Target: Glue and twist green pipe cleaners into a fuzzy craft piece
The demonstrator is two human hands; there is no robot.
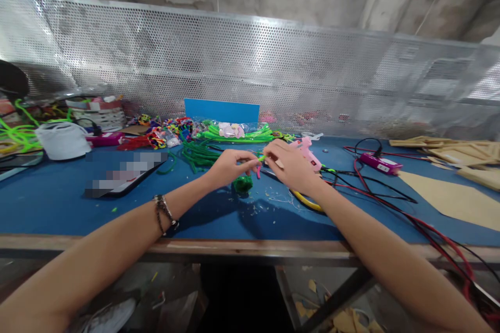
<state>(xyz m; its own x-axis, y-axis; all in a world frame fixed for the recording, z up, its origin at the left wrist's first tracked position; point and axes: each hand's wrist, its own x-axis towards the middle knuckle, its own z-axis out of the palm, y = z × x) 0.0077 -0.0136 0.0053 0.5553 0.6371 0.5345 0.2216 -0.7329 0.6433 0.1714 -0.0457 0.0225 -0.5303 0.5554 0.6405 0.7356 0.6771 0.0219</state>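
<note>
My left hand and my right hand meet over the blue table. Both pinch a short light-green pipe cleaner piece between their fingertips. A small pink bit hangs from my left fingers. Just below the hands lies a dark green fuzzy ball. A pink glue gun stands right behind my right hand. A yellow-handled tool lies under my right wrist. A beaded bracelet circles my left wrist.
Green pipe cleaners and a clear bag of them lie behind the hands, before a blue card. A phone and white tub sit left. Red and black cables, a pink power strip and cardboard pieces lie right. A perforated metal screen backs the table.
</note>
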